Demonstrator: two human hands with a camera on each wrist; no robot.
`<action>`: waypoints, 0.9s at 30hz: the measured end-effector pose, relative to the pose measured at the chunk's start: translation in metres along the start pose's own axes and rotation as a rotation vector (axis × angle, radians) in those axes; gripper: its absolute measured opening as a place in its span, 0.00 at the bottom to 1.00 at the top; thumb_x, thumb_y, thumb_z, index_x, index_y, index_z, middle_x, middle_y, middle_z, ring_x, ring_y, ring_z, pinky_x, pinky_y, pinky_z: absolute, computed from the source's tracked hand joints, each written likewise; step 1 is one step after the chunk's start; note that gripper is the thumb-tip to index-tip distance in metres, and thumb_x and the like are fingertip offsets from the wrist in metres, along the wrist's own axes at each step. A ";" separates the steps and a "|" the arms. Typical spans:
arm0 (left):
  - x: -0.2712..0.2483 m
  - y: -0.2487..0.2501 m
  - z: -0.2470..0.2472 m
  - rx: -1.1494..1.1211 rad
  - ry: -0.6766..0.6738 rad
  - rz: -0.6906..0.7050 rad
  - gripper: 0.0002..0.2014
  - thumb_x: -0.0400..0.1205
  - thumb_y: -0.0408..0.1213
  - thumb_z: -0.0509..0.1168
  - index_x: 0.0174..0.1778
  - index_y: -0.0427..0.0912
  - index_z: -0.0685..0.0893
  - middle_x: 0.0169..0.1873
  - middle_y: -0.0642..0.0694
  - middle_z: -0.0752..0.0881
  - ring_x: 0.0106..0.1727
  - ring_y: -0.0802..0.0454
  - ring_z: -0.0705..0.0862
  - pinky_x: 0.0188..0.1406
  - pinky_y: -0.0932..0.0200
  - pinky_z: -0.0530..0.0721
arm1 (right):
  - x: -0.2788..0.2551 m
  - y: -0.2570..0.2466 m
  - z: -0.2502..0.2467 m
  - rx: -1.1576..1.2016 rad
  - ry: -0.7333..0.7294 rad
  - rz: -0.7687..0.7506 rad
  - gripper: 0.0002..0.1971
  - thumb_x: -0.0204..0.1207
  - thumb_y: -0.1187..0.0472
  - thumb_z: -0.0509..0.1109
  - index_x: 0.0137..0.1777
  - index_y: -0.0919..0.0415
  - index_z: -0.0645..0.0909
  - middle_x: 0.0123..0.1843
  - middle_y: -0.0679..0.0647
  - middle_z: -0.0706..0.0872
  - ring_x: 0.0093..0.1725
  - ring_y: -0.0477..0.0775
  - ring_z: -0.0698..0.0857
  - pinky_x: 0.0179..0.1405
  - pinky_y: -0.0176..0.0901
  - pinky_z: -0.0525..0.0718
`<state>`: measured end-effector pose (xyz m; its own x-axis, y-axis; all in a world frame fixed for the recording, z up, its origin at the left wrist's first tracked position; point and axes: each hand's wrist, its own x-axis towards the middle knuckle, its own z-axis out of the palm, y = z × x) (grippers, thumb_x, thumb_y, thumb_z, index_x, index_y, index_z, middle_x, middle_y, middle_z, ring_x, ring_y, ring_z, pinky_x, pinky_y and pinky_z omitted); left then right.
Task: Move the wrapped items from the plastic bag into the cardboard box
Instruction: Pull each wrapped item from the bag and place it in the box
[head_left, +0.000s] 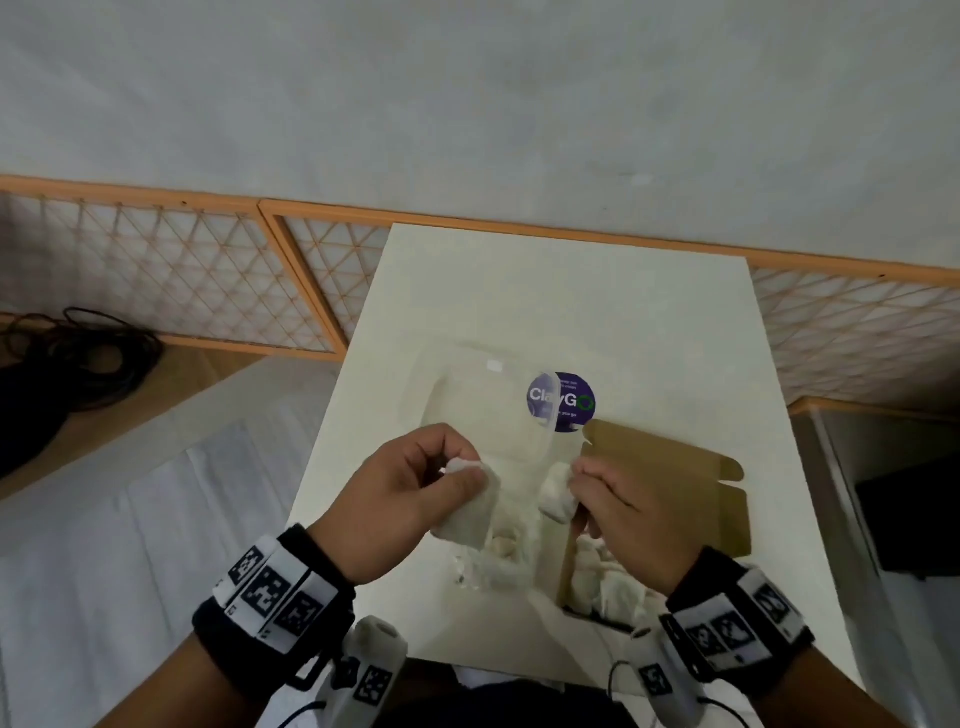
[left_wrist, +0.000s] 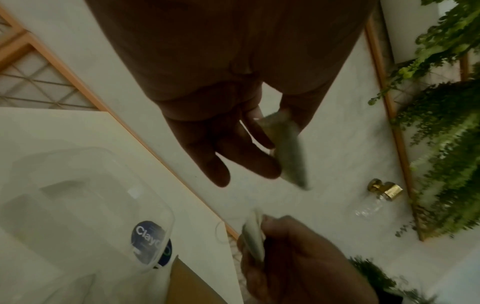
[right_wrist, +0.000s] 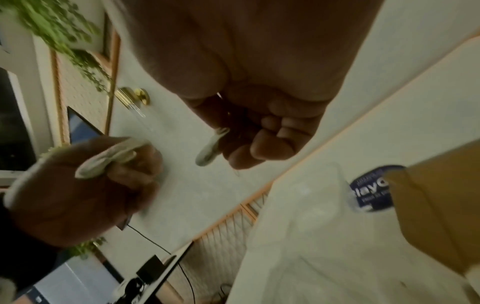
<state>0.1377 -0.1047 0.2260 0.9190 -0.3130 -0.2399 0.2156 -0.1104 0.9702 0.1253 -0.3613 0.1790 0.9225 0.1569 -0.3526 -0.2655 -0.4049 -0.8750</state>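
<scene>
Pale grey wall and orange-framed lattice panels (head_left: 156, 270) run behind a white rectangular table (head_left: 519, 291); on that table lies a clear, crumpled plastic bag (head_left: 483, 410) bearing a round purple sticker (head_left: 566, 402), its mouth turned toward the person, with a few white wrapped items (head_left: 501, 564) showing through its near end; just right of the bag stands an open brown cardboard box (head_left: 670, 488), its lid flap raised toward the sticker, and several more white wrapped pieces (head_left: 608, 582) lie inside its near corner; the person's left hand (head_left: 410, 499) is raised above the near end of the bag, thumb and curled fingers pinching a flat white wrapped item (head_left: 470, 512) that hangs down from the grip; the right hand (head_left: 618, 514) hovers over the left edge of the box, its fingers curled round a smaller white wrapped bundle (head_left: 558, 491); the two hands are near each other but apart; both wrists wear black bands with black-and-white square markers (head_left: 275, 592); a tangle of black cables (head_left: 78, 353) lies on the floor at the far left; the wrist views add green trailing plants (left_wrist: 441, 123) and a gold-capped clear bottle (left_wrist: 379, 197) on the pale surface beyond the table
</scene>
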 end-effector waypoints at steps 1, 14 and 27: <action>0.002 0.002 0.005 0.026 -0.040 0.009 0.11 0.80 0.44 0.75 0.47 0.39 0.87 0.48 0.43 0.93 0.37 0.42 0.82 0.41 0.50 0.82 | -0.006 -0.009 -0.006 0.013 0.002 -0.016 0.16 0.91 0.65 0.60 0.40 0.71 0.74 0.31 0.59 0.81 0.30 0.42 0.79 0.36 0.41 0.76; 0.025 0.017 0.060 0.240 -0.209 0.158 0.02 0.83 0.39 0.75 0.47 0.47 0.90 0.43 0.41 0.92 0.45 0.37 0.89 0.50 0.42 0.86 | -0.050 -0.047 -0.035 0.014 0.104 -0.186 0.12 0.90 0.59 0.64 0.49 0.63 0.84 0.36 0.61 0.88 0.35 0.49 0.87 0.37 0.44 0.85; 0.013 0.024 0.061 0.256 -0.198 0.196 0.02 0.84 0.33 0.74 0.47 0.44 0.89 0.29 0.64 0.81 0.31 0.66 0.78 0.38 0.71 0.76 | -0.051 -0.045 -0.043 0.095 0.290 -0.239 0.12 0.91 0.64 0.63 0.48 0.61 0.86 0.38 0.55 0.88 0.37 0.51 0.86 0.36 0.47 0.86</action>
<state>0.1351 -0.1691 0.2442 0.8476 -0.5250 -0.0766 -0.0708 -0.2550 0.9644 0.1026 -0.3898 0.2500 0.9988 -0.0301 -0.0385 -0.0457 -0.3004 -0.9527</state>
